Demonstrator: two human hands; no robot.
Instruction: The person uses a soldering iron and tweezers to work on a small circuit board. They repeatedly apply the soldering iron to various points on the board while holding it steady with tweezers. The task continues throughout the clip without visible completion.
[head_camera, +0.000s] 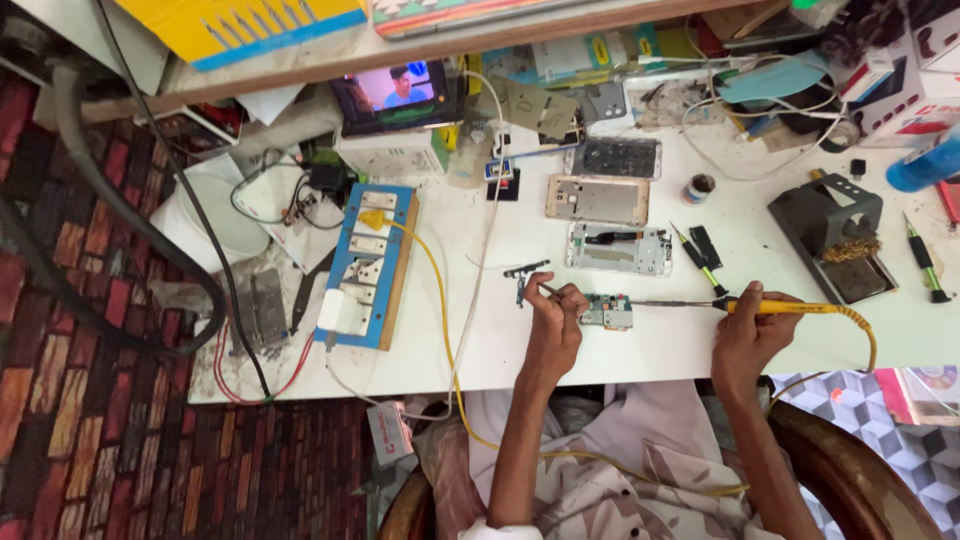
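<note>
head view shows the left hand (553, 322) pinching thin tweezers (548, 290) beside the small green board (606, 311) on the white desk (620, 350), while the right hand (752, 330) grips the yellow soldering iron (790, 307), which should touch gently.

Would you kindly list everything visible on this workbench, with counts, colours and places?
circuit board: one, green, table front, between the hands
soldering iron: one, yellow handle, in right hand, tip toward board
tweezers: one, metal, in left hand
phone shells: three, silver and gold, stacked behind the board
power strip: one, blue and white, table left
small screen: one, lit, table back
iron stand: one, dark grey, table right
screwdrivers: two, green-black, right of shells
table: one, white
left hand: one, beside board
right hand: one, gripping iron
</note>
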